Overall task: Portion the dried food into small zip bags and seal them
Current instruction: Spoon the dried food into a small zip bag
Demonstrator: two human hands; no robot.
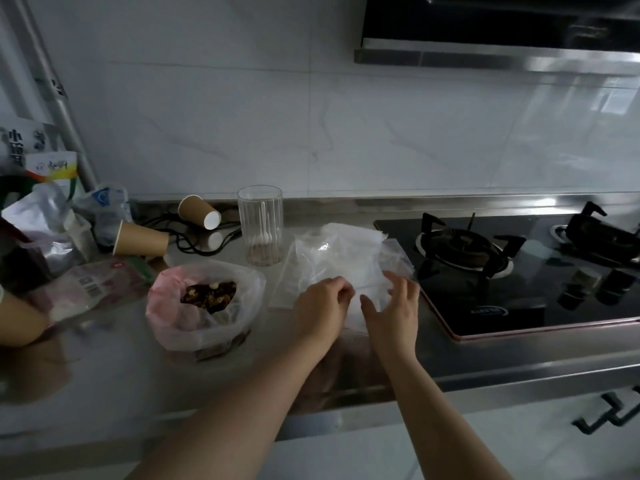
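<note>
A steel tabletop (pixel 114 368) runs along a white tiled wall (pixel 346 126), with a black gas hob (pixel 519 271) set in on the right and a hood (pixel 502 26) above it. Both hands work at a pile of clear zip bags (pixel 343 258) lying between the hob and an open plastic bag (pixel 180 306) of dried food (pixel 209 295). The left hand (pixel 320 311) pinches the pile's near edge; the right hand (pixel 394 313) has spread fingers on the plastic, and whether it grips cannot be told. Behind stand a ribbed glass (pixel 259 225) and two paper cups (pixel 140 239), both tipped over. The bags are hard to tell apart. Packets (pixel 86 285) at the left are blurred, and a tan object (pixel 19 320) is cut off by the frame's left edge.
</note>
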